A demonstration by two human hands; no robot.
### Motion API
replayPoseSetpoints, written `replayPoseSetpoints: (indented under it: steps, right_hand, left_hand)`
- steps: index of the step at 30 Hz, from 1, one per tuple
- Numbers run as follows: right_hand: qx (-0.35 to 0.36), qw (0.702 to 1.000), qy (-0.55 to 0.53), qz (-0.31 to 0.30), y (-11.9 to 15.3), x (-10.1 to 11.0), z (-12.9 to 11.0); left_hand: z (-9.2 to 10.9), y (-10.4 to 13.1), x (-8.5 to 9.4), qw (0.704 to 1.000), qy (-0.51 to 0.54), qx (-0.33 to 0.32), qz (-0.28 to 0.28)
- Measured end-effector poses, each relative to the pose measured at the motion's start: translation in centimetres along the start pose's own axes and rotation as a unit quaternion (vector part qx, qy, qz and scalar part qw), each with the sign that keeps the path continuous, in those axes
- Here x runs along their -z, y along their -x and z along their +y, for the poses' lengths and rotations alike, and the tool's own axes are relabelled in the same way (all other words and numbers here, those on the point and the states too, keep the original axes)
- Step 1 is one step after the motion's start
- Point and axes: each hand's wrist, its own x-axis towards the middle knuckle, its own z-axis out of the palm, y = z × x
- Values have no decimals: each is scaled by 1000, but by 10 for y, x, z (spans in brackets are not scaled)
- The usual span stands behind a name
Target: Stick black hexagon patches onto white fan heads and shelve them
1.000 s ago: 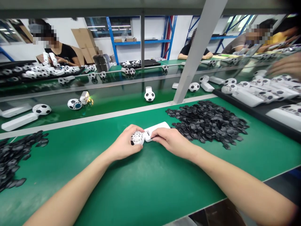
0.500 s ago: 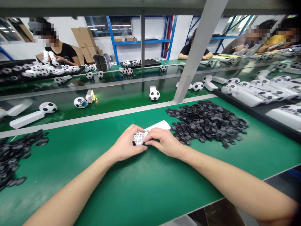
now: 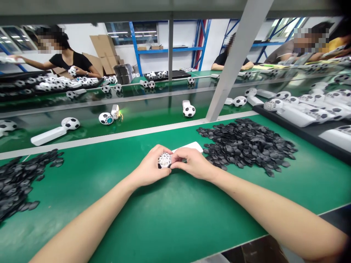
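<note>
On green worktop (image 3: pixel 164 219), left hand (image 3: pixel 148 168) clasping ball (image 3: pixel 165 160), right hand (image 3: pixel 193 163) pinched against its edge

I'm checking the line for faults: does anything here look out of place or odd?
One ball-headed piece on the green belt stands out: a yellow-green light glows beside its white part, while nearby pieces show none. I can't tell if that's a fault.

Factory, assembly area: long green worktop (image 3: pixel 164 223), heaps of loose black parts (image 3: pixel 246 142), near-identical football-patterned units (image 3: pixel 189 110) strung along a belt (image 3: pixel 150 118), co-workers (image 3: pixel 72 61) opposite, blue racking (image 3: pixel 186 49), cardboard boxes (image 3: pixel 102 45) behind.
</note>
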Motion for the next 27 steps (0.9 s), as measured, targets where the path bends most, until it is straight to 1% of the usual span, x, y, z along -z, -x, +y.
replayPoseSetpoints:
  steps: [3, 5, 10, 13, 15, 17, 18, 19, 20, 21, 22, 23, 25, 26, 27]
  right_hand:
    - [-1, 1000, 12, 8, 0, 0, -2]
    - [-9, 1000, 12, 8, 0, 0, -3]
    - [-24, 999, 20, 17, 1, -3, 0]
    - [-37, 999, 18, 18, -1, -7, 4]
    - [-42, 999, 7, 3, -3, -7, 5]
    - [-38, 999, 10, -3, -3, -2, 4]
    - [-34, 999, 28, 9, -3, 2, 5]
    - [-31, 997, 63, 33, -2, 9, 6]
    - [-30, 990, 119, 68, 0, 17, 10]
    - [-31, 976, 190, 105, 3, 26, 16]
    - [-37, 952, 271, 135, 6, 36, 24]
    - [-48, 922, 353, 154, 11, 46, 35]
    - [-98, 865, 472, 140, 21, 62, 60]
    - [-125, 853, 493, 121, 26, 66, 72]
    - [-144, 852, 492, 109, 31, 69, 83]
  left_hand:
    - [1, 1, 2, 1000, 10, 1, -13]
    - [1, 1, 1, 1000, 5, 2, -12]
    - [-2, 1, -3, 999, -32, -32, 23]
    - [-4, -1, -2, 1000, -14, -14, 17]
    - [-6, -2, -1, 1000, -2, -2, 14]
    - [-8, -2, -3, 1000, 0, -2, 20]
    - [-8, -2, -4, 1000, -1, -3, 27]
    - [-9, -2, -6, 999, -3, -2, 35]
    - [-9, -1, -8, 999, -5, 1, 43]
    - [-10, -1, -10, 999, -6, 5, 52]
    - [-10, 0, -12, 998, -6, 8, 60]
    - [-11, 0, -13, 998, -4, 11, 66]
    - [-12, -1, -14, 997, 7, 15, 72]
    - [-12, -1, -14, 997, 13, 17, 74]
    - [-12, -1, -14, 997, 19, 19, 76]
